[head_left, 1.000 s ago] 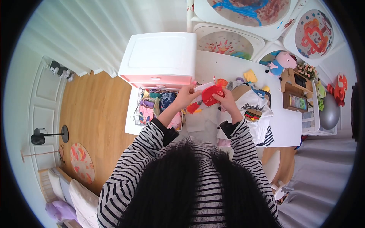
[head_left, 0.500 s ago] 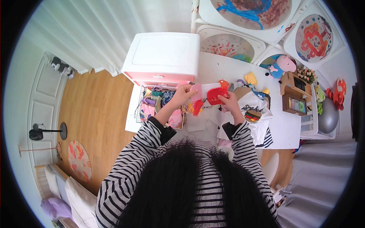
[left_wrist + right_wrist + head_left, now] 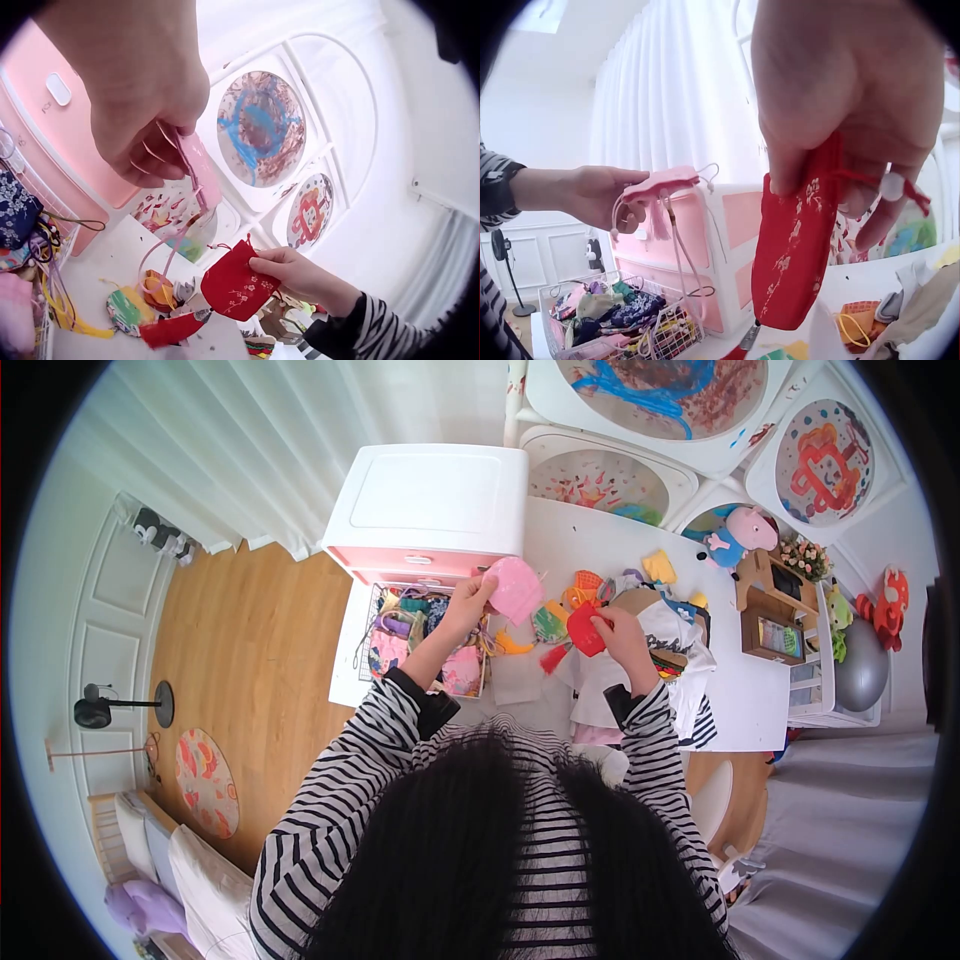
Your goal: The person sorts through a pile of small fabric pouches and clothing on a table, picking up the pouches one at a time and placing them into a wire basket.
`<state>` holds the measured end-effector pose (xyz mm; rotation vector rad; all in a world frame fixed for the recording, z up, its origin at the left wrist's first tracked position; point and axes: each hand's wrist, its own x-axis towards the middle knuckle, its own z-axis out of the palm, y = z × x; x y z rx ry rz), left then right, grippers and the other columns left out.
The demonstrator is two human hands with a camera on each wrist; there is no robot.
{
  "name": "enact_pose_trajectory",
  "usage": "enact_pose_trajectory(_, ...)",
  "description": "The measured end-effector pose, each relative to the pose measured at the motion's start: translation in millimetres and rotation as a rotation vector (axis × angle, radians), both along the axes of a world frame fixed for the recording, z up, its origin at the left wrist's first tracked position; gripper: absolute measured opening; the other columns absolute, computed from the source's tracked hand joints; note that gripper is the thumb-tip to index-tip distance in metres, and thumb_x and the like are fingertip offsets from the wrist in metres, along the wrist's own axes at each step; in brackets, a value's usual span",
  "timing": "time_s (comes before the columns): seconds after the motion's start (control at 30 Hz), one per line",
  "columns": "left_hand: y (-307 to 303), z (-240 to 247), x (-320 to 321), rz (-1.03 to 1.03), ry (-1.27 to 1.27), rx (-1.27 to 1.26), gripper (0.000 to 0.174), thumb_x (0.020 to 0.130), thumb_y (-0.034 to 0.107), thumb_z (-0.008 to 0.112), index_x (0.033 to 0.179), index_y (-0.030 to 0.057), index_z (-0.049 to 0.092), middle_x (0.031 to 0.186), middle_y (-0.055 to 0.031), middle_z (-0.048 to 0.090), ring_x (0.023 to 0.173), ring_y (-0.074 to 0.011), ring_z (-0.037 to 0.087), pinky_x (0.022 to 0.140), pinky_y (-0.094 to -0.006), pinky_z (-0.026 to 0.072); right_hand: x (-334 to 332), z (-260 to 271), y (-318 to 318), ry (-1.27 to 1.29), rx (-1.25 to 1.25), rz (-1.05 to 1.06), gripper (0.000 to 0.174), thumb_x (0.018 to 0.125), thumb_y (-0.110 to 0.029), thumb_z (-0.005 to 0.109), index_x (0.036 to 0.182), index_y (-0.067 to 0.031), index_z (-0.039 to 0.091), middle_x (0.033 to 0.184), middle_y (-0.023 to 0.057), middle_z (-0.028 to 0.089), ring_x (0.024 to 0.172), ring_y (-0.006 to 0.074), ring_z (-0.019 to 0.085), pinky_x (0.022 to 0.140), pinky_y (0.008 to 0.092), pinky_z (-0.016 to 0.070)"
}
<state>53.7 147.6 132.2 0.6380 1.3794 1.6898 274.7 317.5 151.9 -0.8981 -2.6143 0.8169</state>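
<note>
In the head view my left hand [image 3: 467,607] pinches a pink drawstring pouch [image 3: 517,591] by one edge, above the table. Pink cords hang from that pouch [image 3: 199,169] in the left wrist view. Farther right, my right hand [image 3: 627,637] grips a red drawstring pouch [image 3: 585,630] between thumb and fingers. White blossom embroidery covers the red pouch [image 3: 795,247], and a red tassel [image 3: 174,328] dangles from its bottom. The two pouches are apart. Below them lie a green patterned pouch [image 3: 549,622] and an orange one [image 3: 583,588].
A wire basket [image 3: 694,334] full of colourful pouches stands left, before a white-and-pink drawer unit [image 3: 430,500]. White clothing [image 3: 685,645] with a burger patch lies right on the white table [image 3: 750,700]. Behind stand a plush pig [image 3: 742,540] and a wooden organizer [image 3: 770,605].
My hands have drawn apart from close together. The left lifts the pink pouch, now spread into full view; the right has carried the red pouch rightward, its tassel hanging.
</note>
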Motion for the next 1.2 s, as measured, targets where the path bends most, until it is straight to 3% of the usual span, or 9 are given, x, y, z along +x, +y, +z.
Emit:
enact_pose_trajectory(0.13, -1, 2, 0, 0.028, 0.015, -0.035, 0.028, 0.089, 0.026, 0.046, 0.079, 0.0016, 0.056, 0.066, -0.0001, 0.055, 0.054, -0.0056, 0.051, 0.048, -0.0190, 0.0426, -1, 3, 5, 0.027, 0.023, -0.049, 0.025, 0.078, -0.025, 0.055, 0.091, -0.0039, 0.060, 0.075, 0.0149, 0.060, 0.069, 0.0285, 0.058, 0.063, 0.0353, 0.0452)
enact_pose_trajectory(0.23, -3, 2, -3, 0.021, 0.044, -0.044, 0.018, 0.086, 0.016, 0.049, 0.088, -0.0009, 0.054, 0.068, -0.0035, 0.058, 0.057, -0.0083, 0.056, 0.046, -0.0197, 0.0451, -4, 0, 10, 0.162, -0.175, -0.088, 0.021, 0.079, -0.019, 0.057, 0.089, -0.0008, 0.059, 0.072, 0.0123, 0.062, 0.059, 0.0196, 0.059, 0.056, 0.0291, 0.0448)
enact_pose_trajectory(0.3, -3, 3, -1, 0.065, -0.016, -0.092, 0.021, 0.085, 0.012, 0.050, 0.101, -0.0010, 0.048, 0.078, -0.0073, 0.060, 0.063, -0.0150, 0.061, 0.057, -0.0236, 0.0514, -9, 3, 9, 0.416, -0.493, -0.090, 0.016, 0.081, -0.011, 0.056, 0.090, 0.0019, 0.055, 0.071, 0.0082, 0.062, 0.057, 0.0102, 0.057, 0.053, 0.0218, 0.0428)
enact_pose_trajectory(0.4, 1, 2, 5, 0.069, -0.122, -0.073, 0.027, 0.083, 0.005, 0.049, 0.108, -0.0016, 0.041, 0.086, -0.0105, 0.059, 0.067, -0.0197, 0.062, 0.060, -0.0277, 0.0536, -18, 16, 2, 0.574, -0.720, -0.096, 0.015, 0.082, -0.007, 0.053, 0.094, 0.0024, 0.052, 0.071, 0.0058, 0.061, 0.057, 0.0075, 0.055, 0.053, 0.0188, 0.0425)
enact_pose_trajectory(0.6, 10, 7, 26, -0.087, -0.339, 0.019, 0.029, 0.080, -0.001, 0.048, 0.108, -0.0011, 0.039, 0.098, -0.0116, 0.056, 0.081, -0.0196, 0.060, 0.066, -0.0299, 0.0535, -39, -1, -9, 0.649, -1.144, -0.172, 0.015, 0.083, -0.009, 0.052, 0.095, 0.0004, 0.051, 0.083, 0.0066, 0.060, 0.070, 0.0097, 0.057, 0.065, 0.0213, 0.0460)
enact_pose_trajectory(0.8, 14, -3, 25, -0.219, -0.164, -0.091, 0.034, 0.077, -0.005, 0.048, 0.110, -0.0020, 0.040, 0.100, -0.0110, 0.056, 0.087, -0.0160, 0.058, 0.073, -0.0254, 0.0486, -57, -9, -21, 0.788, -1.352, -0.263, 0.012, 0.085, -0.009, 0.049, 0.094, -0.0007, 0.051, 0.088, 0.0071, 0.058, 0.080, 0.0122, 0.056, 0.070, 0.0240, 0.0464)
enact_pose_trajectory(0.93, 14, -20, 25, -0.340, -0.238, -0.032, 0.028, 0.079, -0.001, 0.045, 0.107, -0.0021, 0.044, 0.100, -0.0098, 0.056, 0.087, -0.0150, 0.057, 0.073, -0.0231, 0.0472, -63, -19, -25, 0.773, -1.386, -0.267, 0.012, 0.084, -0.010, 0.051, 0.093, -0.0007, 0.051, 0.087, 0.0065, 0.058, 0.078, 0.0116, 0.056, 0.069, 0.0232, 0.0462)
enact_pose_trajectory(1.03, 9, -13, 30, -0.364, -0.310, -0.076, 0.025, 0.081, 0.008, 0.045, 0.104, -0.0015, 0.047, 0.098, -0.0079, 0.057, 0.085, -0.0146, 0.058, 0.070, -0.0253, 0.0481, -64, -27, -23, 0.709, -1.177, -0.301, 0.010, 0.083, -0.009, 0.053, 0.090, -0.0012, 0.051, 0.084, 0.0059, 0.058, 0.075, 0.0106, 0.056, 0.067, 0.0223, 0.0456)
enact_pose_trajectory(1.2, 0, -26, 15, -0.552, 0.379, -0.577, 0.043, 0.075, 0.027, 0.055, 0.106, -0.0011, 0.047, 0.093, -0.0103, 0.057, 0.080, -0.0194, 0.057, 0.068, -0.0310, 0.0465, -62, -37, -14, 0.576, -0.603, -0.129, 0.008, 0.077, -0.002, 0.057, 0.082, -0.0001, 0.051, 0.077, 0.0046, 0.058, 0.070, 0.0096, 0.055, 0.065, 0.0214, 0.0444)
